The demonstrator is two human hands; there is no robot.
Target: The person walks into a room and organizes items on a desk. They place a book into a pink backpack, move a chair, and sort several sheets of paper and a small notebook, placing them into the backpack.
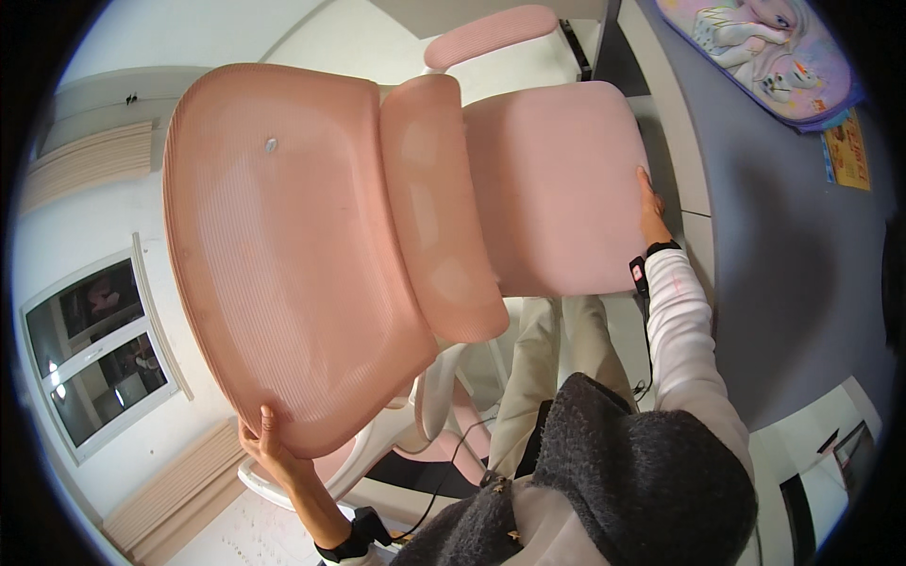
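A pink office chair stands tilted in front of me. Its ribbed mesh backrest (283, 233) fills the left side, with a separate lumbar pad (442, 212) beside it and a padded seat (566, 184) to the right. My left hand (272, 449) grips the lower corner of the backrest, thumb on the mesh and fingers hidden behind the rim. At the seat's right edge my right hand (652, 209) is wrapped around the border, its fingertips partly out of sight. One pink armrest (492, 37) shows at the top.
A grey desk top (764, 269) runs along the right, bearing a cartoon-printed bag (778, 64) and a yellow printed packet (846, 152). More pink cushions on a white frame (354, 470) lie below the backrest. A thin black cable (453, 460) hangs near my legs. A window (102, 354) is at left.
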